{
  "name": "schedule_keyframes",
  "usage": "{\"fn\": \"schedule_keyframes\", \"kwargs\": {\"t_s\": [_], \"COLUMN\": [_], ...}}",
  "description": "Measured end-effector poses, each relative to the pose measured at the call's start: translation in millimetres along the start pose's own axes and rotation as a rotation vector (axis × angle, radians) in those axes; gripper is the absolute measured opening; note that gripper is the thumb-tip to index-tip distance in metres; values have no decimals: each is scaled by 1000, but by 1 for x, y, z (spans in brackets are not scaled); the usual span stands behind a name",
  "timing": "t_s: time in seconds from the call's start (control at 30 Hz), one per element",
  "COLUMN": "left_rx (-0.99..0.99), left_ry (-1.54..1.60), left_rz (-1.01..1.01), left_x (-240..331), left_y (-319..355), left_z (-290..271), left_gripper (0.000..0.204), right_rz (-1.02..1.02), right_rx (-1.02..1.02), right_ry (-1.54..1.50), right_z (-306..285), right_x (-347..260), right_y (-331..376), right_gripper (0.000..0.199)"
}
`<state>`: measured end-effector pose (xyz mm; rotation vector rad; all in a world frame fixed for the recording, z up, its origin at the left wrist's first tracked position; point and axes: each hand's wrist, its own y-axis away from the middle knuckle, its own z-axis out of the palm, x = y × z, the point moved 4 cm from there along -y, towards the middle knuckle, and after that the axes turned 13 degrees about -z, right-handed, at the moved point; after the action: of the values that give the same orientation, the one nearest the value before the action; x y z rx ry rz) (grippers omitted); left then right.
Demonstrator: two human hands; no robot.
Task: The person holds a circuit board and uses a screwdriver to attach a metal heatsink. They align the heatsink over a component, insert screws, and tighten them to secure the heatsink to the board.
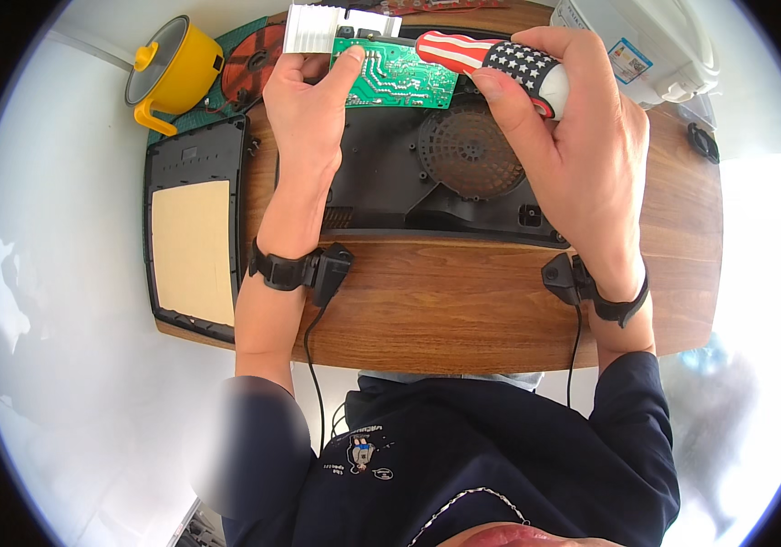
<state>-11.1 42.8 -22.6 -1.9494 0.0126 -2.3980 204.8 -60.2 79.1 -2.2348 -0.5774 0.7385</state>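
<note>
Over the black casing (427,187), left hand (304,100) pinches the green circuit board (400,77) — right hand (582,137) wraps tight around a screwdriver (486,56), wrist bent inward.

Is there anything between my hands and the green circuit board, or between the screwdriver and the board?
Nothing visible does. The left hand already pinches the green circuit board at its left edge, and the right hand grips the screwdriver, whose shaft lies over the board. The tip is hidden, so its contact can't be told.
</note>
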Motion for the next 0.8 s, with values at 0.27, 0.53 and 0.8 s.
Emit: {"fn": "schedule_keyframes", "kwargs": {"t_s": [0.27, 0.53, 0.8], "left_rx": [5, 2, 9], "left_ry": [21, 6, 16], "left_rz": [-1, 5, -44], "left_x": [-1, -1, -1], "left_y": [0, 0, -2], "left_z": [0, 0, -3], "left_gripper": [37, 38, 40], "right_rz": [84, 118, 103], "right_rx": [34, 39, 6], "right_ry": [-44, -58, -29], "right_z": [3, 2, -2], "right_x": [-1, -3, 0], "right_y": [5, 6, 0], "right_gripper": [38, 37, 34]}}
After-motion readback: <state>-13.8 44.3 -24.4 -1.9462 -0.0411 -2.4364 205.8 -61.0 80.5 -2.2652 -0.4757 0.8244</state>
